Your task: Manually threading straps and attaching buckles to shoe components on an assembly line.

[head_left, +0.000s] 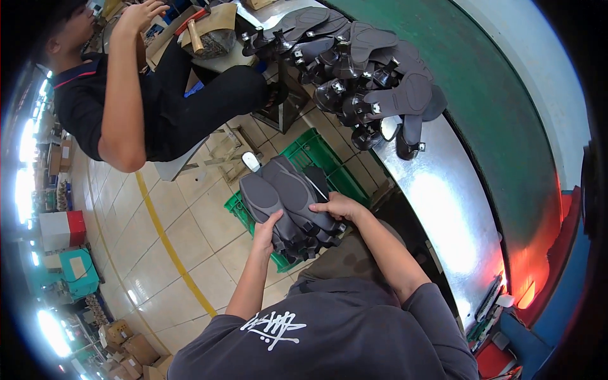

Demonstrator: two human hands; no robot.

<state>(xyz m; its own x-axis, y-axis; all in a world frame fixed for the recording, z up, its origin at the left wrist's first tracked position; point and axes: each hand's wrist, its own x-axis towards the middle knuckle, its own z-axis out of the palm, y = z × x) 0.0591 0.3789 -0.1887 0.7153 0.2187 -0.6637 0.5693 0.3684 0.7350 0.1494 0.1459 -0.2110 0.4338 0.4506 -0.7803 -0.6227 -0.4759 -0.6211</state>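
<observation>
In front of my body, both hands hold a bunch of dark shoes with their grey soles turned up. My left hand grips the near left side, its thumb on a sole. On the right side, my right hand is closed with its thumb over a sole edge; its other fingers are partly hidden. Beneath the bunch stands a green plastic crate, mostly covered by the shoes. More black, shiny shoes with grey soles lie in a pile beyond it.
A metal table edge runs along the right beside a green belt. At the upper left a seated person in dark clothes is close by, near a hammer. A yellow line crosses the tiled floor.
</observation>
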